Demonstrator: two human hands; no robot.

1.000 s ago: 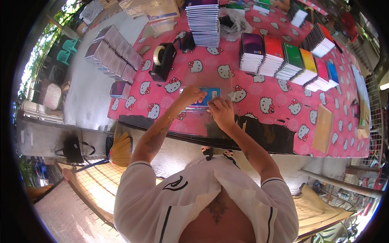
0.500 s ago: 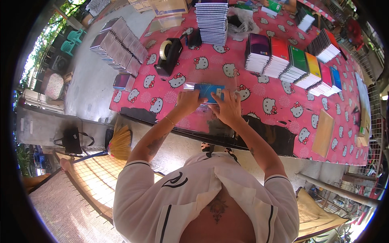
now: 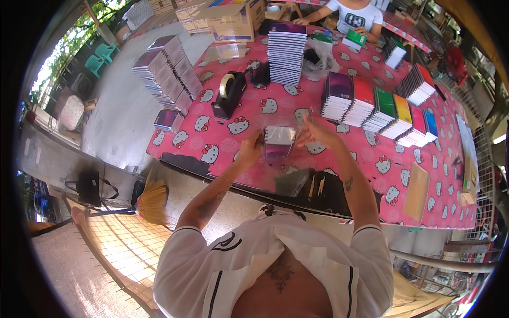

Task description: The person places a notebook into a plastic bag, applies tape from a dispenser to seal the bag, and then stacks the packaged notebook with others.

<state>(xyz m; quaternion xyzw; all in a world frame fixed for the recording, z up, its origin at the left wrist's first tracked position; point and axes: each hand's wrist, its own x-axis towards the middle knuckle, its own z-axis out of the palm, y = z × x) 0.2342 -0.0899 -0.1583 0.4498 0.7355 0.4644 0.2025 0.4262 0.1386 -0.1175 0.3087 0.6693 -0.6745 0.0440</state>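
A small spiral notebook bundle (image 3: 279, 143) is tilted up in front of me above the near part of the table. White page edges show at its top and a dark purple cover below, with a glossy, see-through film over it. My left hand (image 3: 250, 150) grips its left side, fingers partly hidden behind it. Just off the right side, my right hand (image 3: 319, 131) has its fingers stretched out and holds nothing that I can see. Beyond my hands stands a black tape dispenser (image 3: 229, 100) with a roll of tape.
Notebook stacks (image 3: 374, 106) in several colours line the right. A tall notebook stack (image 3: 287, 55) rises at the back, wrapped bundles (image 3: 168, 69) at the left. A wooden board (image 3: 415, 192) lies at the right. Across the table, a person (image 3: 356, 18) holds a green notebook.
The bundle was flat with a blue cover up under both hands; now it is tipped up, showing page edges and purple. My right hand has come off it to the right.
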